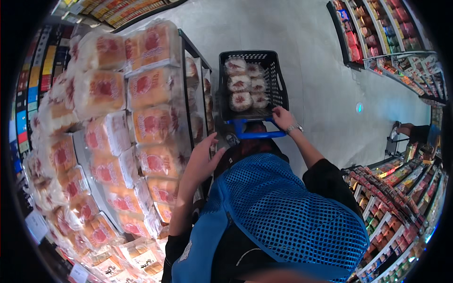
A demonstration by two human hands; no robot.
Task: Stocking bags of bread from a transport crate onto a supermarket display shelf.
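Note:
A black plastic shopping basket (283, 95) with a blue handle (260, 134) stands upright in front of me. Several round, clear-wrapped packages (241, 101), gathered at the top, lie in two columns inside it. At the basket's near right corner is my right hand (283, 118), its fingers curled at the rim; whether they grip it I cannot tell. My left hand (205, 157) is empty, fingers apart, between the bread display and the basket. Left of it, bagged loaves of bread (155, 160) are stacked in rows on the display.
Stocked snack shelves (371, 32) stand at the upper right, and more racks (385, 226) at the lower right. The bread display's dark frame (187, 88) runs close along my left. Another person's leg (407, 130) shows at the far right. Grey floor (318, 88) lies right of the basket.

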